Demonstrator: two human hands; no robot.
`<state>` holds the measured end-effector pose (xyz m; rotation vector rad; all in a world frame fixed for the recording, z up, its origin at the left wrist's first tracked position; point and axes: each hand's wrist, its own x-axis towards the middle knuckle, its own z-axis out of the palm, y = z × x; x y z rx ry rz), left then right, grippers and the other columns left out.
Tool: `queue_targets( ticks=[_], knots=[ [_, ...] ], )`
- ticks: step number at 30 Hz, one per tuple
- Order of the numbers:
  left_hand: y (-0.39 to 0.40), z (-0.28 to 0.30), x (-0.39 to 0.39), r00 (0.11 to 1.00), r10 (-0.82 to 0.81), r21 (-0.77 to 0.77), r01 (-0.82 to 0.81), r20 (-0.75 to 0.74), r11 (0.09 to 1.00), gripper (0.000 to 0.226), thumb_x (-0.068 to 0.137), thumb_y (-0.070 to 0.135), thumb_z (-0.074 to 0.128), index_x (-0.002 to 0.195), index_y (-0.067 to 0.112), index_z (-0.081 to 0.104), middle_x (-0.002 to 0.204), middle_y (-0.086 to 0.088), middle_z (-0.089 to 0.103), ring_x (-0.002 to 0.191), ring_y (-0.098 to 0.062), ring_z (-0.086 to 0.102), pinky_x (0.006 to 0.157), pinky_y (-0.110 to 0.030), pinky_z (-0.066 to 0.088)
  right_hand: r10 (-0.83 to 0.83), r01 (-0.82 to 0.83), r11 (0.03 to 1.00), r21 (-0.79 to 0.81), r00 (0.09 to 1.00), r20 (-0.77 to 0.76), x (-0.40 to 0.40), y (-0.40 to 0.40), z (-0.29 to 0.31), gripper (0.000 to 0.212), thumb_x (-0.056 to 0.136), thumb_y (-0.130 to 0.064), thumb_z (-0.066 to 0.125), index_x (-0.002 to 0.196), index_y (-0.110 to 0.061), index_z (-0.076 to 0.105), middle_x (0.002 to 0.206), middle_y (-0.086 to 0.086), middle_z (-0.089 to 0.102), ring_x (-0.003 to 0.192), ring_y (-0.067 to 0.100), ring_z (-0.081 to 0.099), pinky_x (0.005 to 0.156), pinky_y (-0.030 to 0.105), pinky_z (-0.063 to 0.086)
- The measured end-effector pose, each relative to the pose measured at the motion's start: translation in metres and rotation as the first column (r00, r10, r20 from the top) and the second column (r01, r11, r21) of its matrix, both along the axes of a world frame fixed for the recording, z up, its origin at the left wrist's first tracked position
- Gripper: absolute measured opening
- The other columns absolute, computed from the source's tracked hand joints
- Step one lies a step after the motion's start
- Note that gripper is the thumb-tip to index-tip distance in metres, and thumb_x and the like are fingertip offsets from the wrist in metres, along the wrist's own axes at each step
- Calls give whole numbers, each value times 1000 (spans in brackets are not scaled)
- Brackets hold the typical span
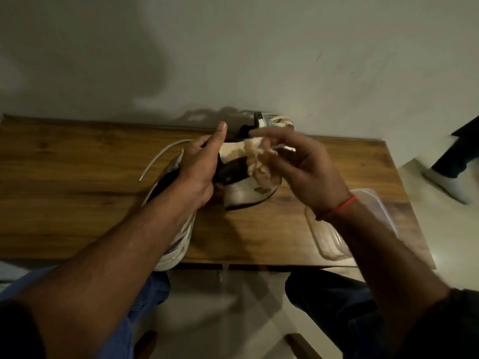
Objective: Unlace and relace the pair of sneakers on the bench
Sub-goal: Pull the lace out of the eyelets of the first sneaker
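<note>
Evidently the left hand [197, 167] grips a sneaker [241, 195] (logo unreadable).

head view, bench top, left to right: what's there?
Loose lace end → left hand gripping a sneaker → second sneaker → right hand, blurred, at its lace → clear plastic lid

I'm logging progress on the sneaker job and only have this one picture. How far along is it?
Partly done: a white lace trails loose across the bench, so unlacing has begun. In hand: the left hand holds the near sneaker, while the right hand pinches something pale at its eyelets, too blurred to identify. Left: the second sneaker by the wall looks untouched.
</note>
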<state>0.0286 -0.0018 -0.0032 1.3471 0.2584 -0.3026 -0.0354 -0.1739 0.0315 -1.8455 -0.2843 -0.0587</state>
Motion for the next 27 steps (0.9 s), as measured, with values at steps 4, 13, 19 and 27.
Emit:
queue_targets(
  ticks=[4,13,19,27],
  knots=[
    [1,-1,1,1000,14,20,-13,-13,1000,35,94,47,67,91,12,69,93,-16,69,86,-30,68,82,-48,57,-11,28,972,232,997,-75,2,0,-3,27,96,3,53,109,-12,72,116,13,65,103,22,64,80,33,53],
    [1,-2,-1,999,16,51,-18,44,999,85,68,67,75,102,-10,61,96,-13,63,83,-30,58,77,-46,51,0,173,801,-573,958,288,-1,9,-5,16,93,-22,65,107,-16,69,105,-2,62,86,3,53,72,12,46],
    [2,-1,-4,999,-18,95,14,46,995,39,95,47,66,90,9,70,86,-12,66,79,-26,64,72,-40,55,-10,187,748,-636,963,270,-10,32,-3,35,90,-32,62,120,-15,58,110,4,60,87,12,57,70,19,52],
    [-3,0,-3,998,-15,85,10,59,996,35,97,41,66,71,18,72,81,-11,72,79,-26,68,80,-46,58,-125,300,734,-609,941,313,1,21,-12,16,92,-12,66,106,-9,73,108,6,67,91,11,63,80,9,46]
  ],
)
